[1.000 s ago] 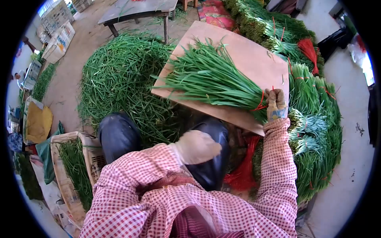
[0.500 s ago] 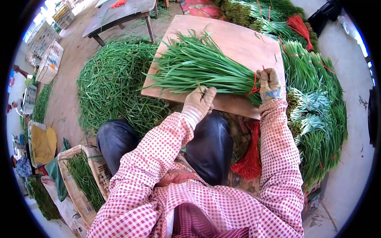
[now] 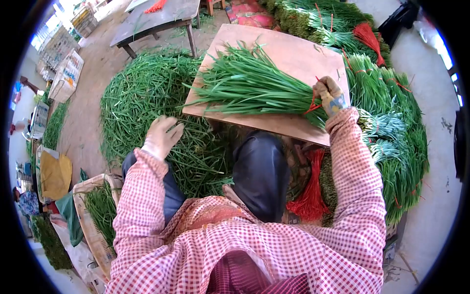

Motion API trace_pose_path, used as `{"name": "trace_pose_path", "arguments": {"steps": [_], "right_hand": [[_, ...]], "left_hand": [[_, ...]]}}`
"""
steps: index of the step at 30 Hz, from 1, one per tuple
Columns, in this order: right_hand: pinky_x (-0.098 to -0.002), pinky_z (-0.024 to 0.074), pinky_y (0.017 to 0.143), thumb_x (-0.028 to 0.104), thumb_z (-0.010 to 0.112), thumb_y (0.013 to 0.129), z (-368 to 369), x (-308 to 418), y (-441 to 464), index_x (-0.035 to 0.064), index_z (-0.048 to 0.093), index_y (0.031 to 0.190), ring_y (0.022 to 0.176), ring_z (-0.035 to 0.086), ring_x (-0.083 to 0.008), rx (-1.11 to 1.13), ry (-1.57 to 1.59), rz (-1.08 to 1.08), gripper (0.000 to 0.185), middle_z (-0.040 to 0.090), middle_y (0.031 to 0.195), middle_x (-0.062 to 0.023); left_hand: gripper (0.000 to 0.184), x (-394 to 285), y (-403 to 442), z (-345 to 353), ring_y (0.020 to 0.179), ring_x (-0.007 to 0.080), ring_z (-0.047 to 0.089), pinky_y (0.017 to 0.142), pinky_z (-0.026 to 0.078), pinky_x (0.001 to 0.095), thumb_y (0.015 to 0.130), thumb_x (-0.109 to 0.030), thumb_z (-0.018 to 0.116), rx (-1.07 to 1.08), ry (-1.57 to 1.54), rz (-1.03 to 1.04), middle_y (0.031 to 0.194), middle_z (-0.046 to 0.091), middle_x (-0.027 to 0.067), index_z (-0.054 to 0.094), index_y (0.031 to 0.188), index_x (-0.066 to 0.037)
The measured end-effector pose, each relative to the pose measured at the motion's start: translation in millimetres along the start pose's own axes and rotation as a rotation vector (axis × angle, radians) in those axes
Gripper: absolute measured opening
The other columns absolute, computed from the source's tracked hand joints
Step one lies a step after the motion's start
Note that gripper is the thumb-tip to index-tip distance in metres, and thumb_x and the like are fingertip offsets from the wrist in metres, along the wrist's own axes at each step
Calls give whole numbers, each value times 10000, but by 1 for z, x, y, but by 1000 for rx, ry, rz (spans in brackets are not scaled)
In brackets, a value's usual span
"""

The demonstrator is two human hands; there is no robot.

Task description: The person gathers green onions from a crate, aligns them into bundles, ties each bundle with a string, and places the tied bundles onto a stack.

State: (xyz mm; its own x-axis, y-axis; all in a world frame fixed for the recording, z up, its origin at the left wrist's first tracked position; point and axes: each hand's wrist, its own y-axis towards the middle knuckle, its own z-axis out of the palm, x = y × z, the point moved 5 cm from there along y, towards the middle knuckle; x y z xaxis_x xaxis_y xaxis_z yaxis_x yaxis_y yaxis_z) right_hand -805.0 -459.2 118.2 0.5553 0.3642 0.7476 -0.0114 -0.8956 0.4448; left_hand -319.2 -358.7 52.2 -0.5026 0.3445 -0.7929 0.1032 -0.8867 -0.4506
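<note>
A bundle of garlic chives [image 3: 264, 90] lies across a wooden board [image 3: 313, 59], its leaf tips to the left. A red tie [image 3: 313, 105] circles it near the right end. My right hand [image 3: 329, 92], in a soiled glove, is closed at that end beside the tie; the fingers hide just what they grip. My left hand [image 3: 163, 134], gloved too, hangs over a heap of loose green leaves [image 3: 147, 93]. Its fingers are spread with nothing in them.
Tied chive bundles [image 3: 391, 122] are stacked along the right side of the board. Red ties hang in a bunch [image 3: 311, 191] below it, and another bunch [image 3: 369, 41] lies on the stack. A crate [image 3: 81, 206] of greens stands at lower left, a dark table [image 3: 161, 22] at the back.
My left hand has moved off the bundle, left and down to the loose heap, and its fingers have opened. My right hand stays at the bundle's tied end.
</note>
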Motion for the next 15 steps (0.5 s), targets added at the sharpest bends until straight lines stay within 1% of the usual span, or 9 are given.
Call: {"name": "trace_pose_path", "arguments": {"steps": [2,4,6,9,10,12,13,14,15], "right_hand": [[-269,466,525,237,574,929,2,63,6,44,559,976,633,600,-146,260,204,445,200,576,767,-23],[-241,441,470,224,585,915,3,112,11,52,581,995,591,577,-125,298,201,445,189,573,758,-26],[-195,337,400,218,587,909,3,141,19,96,591,988,542,536,-65,288,198,259,145,571,700,17],[-196,381,403,163,613,878,-41,143,44,123,585,978,540,534,-80,-118,465,585,112,508,599,47],[-203,452,431,165,606,884,-49,131,49,139,577,979,568,573,-95,-94,506,600,102,493,580,52],[-234,541,492,148,563,904,-52,114,49,101,557,954,625,644,-132,-66,409,606,68,499,603,33],[-265,569,525,162,564,916,-48,98,49,100,552,968,658,664,-149,-34,437,614,82,512,613,27],[-282,561,513,156,597,901,-42,85,45,142,561,953,655,672,-167,-70,478,678,65,538,595,25],[-285,562,514,154,601,900,-37,70,44,135,559,955,662,675,-173,-42,484,694,72,540,596,23]], "left_hand": [[356,-11,-29,-5,1076,283,549,891,486,386,888,-228,614,-146,83,-21,1177,545,130,489,1189,-86],[356,-1,-29,-24,1048,272,560,870,491,373,874,-241,627,-120,104,-26,1148,556,112,503,1171,-88],[357,10,-29,-27,1020,261,572,849,496,361,860,-254,640,-96,126,-30,1119,568,93,517,1152,-90],[336,23,-21,-18,763,148,585,710,501,311,837,-270,674,-130,243,-7,897,584,13,550,1086,-81],[336,25,-15,-15,763,148,585,710,501,311,837,-270,674,-118,242,-4,897,584,13,550,1086,-81],[282,32,-9,-7,727,132,565,693,496,280,819,-268,662,-161,513,-38,838,584,14,586,1004,-70],[326,42,10,-17,875,169,594,809,492,297,826,-192,634,-97,667,-112,975,608,63,570,1108,-41],[326,54,17,-15,875,169,594,809,492,297,826,-192,634,-86,677,-118,975,608,63,570,1108,-41],[344,48,16,0,853,163,591,807,485,288,811,-141,642,-48,885,270,1012,614,72,565,1128,-32]]}}
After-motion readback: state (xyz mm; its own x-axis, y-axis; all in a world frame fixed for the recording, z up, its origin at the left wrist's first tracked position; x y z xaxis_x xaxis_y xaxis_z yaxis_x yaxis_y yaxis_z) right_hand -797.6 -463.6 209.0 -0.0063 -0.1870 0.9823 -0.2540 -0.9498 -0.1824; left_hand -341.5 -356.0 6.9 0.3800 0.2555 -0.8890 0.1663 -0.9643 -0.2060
